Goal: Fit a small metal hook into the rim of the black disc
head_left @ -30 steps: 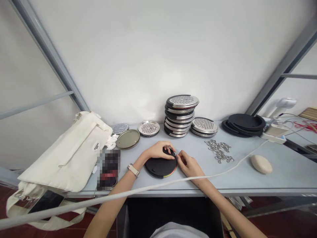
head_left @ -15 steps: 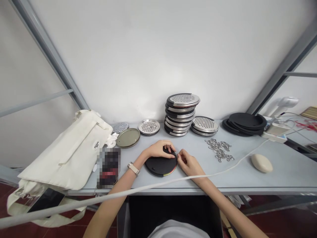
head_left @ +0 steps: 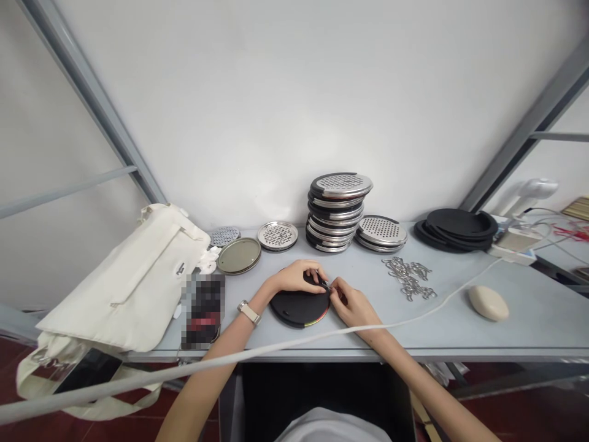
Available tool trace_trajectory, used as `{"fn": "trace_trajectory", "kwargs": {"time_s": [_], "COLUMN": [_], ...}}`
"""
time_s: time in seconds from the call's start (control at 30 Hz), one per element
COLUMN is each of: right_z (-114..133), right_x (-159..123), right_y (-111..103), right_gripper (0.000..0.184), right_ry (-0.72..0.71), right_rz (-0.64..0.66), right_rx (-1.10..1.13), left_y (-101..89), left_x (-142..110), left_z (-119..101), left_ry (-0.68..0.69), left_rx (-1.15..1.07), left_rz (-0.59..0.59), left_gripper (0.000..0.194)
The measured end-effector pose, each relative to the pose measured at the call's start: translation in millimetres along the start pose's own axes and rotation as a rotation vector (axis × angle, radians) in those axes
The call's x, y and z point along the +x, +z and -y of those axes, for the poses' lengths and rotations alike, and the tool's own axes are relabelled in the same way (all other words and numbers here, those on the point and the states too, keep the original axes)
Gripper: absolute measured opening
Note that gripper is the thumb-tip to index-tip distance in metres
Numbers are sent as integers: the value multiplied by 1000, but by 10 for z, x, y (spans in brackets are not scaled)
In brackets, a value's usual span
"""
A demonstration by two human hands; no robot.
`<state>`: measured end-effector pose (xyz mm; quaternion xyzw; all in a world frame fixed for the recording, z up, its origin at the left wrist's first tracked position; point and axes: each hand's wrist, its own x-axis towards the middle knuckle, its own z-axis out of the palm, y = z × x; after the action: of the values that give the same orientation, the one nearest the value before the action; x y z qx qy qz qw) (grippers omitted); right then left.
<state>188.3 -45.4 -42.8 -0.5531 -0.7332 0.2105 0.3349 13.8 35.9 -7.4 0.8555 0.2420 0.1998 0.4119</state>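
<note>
A round black disc (head_left: 299,308) lies flat on the table, with a shiny red and yellow strip along its lower right edge. My left hand (head_left: 300,277) rests over its top, fingers curled and gripping its upper right rim. Close beside that rim, my right hand (head_left: 352,305) is closed in a pinch. A small silvery metal clip (head_left: 326,285) shows between the fingertips of both hands at the disc's edge; its lower part is hidden. Farther right lies a loose pile of similar metal clips (head_left: 408,276).
Behind my hands stands a tall stack of round graters (head_left: 338,215), with a shorter stack (head_left: 381,234) beside it. Black discs (head_left: 455,228) lie at right, near a cream oval object (head_left: 488,303). A white cable (head_left: 391,325) crosses in front. Left are olive discs (head_left: 238,255) and a white bag (head_left: 124,282).
The small metal clip shows more plainly between my fingertips at the disc's rim. Both hands and the disc have otherwise stayed in place.
</note>
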Motion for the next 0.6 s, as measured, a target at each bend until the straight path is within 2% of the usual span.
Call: {"fn": "trace_trajectory", "kwargs": {"time_s": [0.6], "right_z": [5], "right_x": [-6], "right_y": [-9], "right_gripper": [16], "right_ry": [-33], "right_rz": [22], "right_rx": [-76], "left_y": [7], "left_x": [6], "left_z": [20], "left_ry": [-3], "left_rx": [34], "left_rz": [3], "left_gripper": [29]}}
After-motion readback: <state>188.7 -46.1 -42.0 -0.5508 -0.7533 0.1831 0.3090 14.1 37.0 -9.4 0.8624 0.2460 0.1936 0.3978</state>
